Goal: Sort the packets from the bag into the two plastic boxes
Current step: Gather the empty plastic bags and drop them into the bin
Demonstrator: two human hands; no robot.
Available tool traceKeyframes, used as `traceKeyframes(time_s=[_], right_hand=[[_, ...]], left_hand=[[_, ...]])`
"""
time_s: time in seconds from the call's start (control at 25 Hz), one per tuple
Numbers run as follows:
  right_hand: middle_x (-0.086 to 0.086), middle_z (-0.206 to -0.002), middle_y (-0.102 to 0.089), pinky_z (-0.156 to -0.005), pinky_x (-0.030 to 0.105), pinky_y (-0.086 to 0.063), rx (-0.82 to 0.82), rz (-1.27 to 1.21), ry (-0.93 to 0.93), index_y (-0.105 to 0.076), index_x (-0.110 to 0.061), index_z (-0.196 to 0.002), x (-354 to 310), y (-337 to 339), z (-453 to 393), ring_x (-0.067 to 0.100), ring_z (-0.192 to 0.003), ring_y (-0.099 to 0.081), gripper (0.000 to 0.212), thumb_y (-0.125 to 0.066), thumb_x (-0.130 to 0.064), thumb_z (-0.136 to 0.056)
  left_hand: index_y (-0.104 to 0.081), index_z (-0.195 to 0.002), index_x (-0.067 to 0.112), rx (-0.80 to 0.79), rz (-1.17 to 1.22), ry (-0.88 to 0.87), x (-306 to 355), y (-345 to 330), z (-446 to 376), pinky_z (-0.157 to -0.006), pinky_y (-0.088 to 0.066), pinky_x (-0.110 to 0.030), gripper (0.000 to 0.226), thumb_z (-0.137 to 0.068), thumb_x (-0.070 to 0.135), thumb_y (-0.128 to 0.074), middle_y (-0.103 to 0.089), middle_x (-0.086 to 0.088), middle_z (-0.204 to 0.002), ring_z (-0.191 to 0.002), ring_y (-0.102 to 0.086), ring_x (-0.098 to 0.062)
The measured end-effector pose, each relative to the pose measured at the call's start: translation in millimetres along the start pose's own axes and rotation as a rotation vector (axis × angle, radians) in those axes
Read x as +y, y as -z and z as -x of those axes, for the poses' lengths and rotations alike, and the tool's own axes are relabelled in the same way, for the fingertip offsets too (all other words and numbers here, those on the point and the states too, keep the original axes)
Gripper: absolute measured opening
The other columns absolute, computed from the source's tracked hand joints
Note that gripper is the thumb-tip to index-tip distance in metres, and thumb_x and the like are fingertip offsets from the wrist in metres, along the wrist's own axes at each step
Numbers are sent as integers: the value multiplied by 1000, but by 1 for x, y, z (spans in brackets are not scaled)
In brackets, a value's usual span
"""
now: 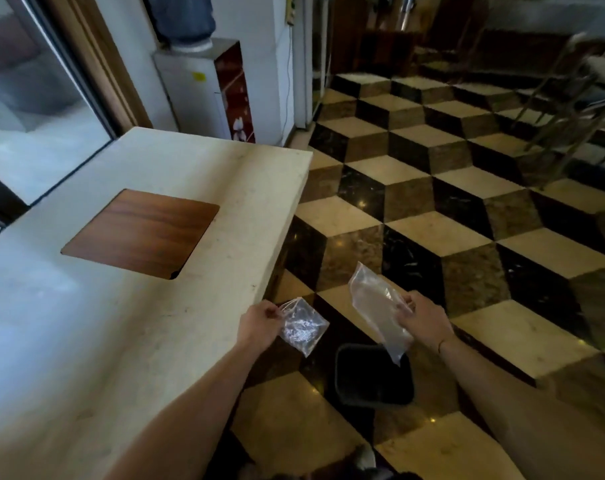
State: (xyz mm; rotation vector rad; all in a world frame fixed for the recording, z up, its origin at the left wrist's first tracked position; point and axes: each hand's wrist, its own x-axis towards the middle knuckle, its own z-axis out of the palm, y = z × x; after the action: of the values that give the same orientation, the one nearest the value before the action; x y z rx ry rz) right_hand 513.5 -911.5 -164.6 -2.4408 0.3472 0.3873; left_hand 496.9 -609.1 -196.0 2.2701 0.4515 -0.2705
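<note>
Checkered marble floor (pixel 415 233) is seen beside a pale counter (pixel 86 323) with a wooden inset (pixel 141 233). A small clear packet (pixel 302 329) of pale bits is pinched at its top by the left hand (pixel 259 323). A larger clear bag (pixel 377 310) is pinched by the right hand (pixel 422 318). Both are held over a dark bin (pixel 373 379) on the floor; its contents cannot be told.

Two bare forearms, no sleeves

Both arms were uncovered from the frame edge to the fingers. The left hand (pixel 257 326) wore nothing. Just behind the right hand (pixel 424 323), a thin dark band (pixel 440 345) circled the wrist; its material was too small to tell.
</note>
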Motion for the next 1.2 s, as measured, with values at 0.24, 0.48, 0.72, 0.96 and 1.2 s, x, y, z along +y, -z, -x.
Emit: traceKeyframes(time_s=[0.24, 0.48, 0.72, 0.96, 1.2], right_hand=[[6, -90, -63, -71, 42, -52, -64, 153, 12, -50, -25, -98, 81, 48, -18, 24, -77, -60, 13, -54, -14, -90], [7, -105, -68, -79, 37, -48, -75, 114, -81, -63, -22, -110, 139, 54, -27, 29, -97, -63, 20, -54, -25, -92], [2, -82, -63, -52, 31, -40, -156, 88, -132, -59, -27, -97, 179, 33, -35, 20, -66, -57, 13, -46, -24, -97], [0, -87, -66, -63, 40, -55, -191, 123, -185, -62, -33, -97, 211, -2, -78, 20, -71, -62, 20, -43, -25, -96], [1, -85, -60, -58, 30, -43, -255, 287, -146, -60, -31, -97, 256, -80, -141, 22, -71, -56, 20, -45, -19, -94]], left_hand=[[-69, -85, 18, -107, 23, 27, 53, -70, 0, -65, -45, -25, 5, -83, 15, -66, -67, 1, -85, -79, -60, -14], [-64, -90, 20, -196, 35, 70, 87, -116, 4, -61, -45, -25, 7, -89, 15, -60, -64, 0, -87, -77, -60, -14], [-61, -92, 18, -246, -33, 115, 89, -157, -12, -63, -46, -28, 6, -90, 17, -56, -67, -5, -89, -82, -63, -20], [-60, -90, 21, -294, -165, 94, 69, -220, -48, -59, -44, -24, 5, -89, 16, -57, -63, 2, -88, -78, -59, -12], [-58, -91, 19, -335, -292, 137, 3, -307, -102, -58, -47, -28, 8, -91, 14, -53, -61, 2, -86, -75, -59, -14]])
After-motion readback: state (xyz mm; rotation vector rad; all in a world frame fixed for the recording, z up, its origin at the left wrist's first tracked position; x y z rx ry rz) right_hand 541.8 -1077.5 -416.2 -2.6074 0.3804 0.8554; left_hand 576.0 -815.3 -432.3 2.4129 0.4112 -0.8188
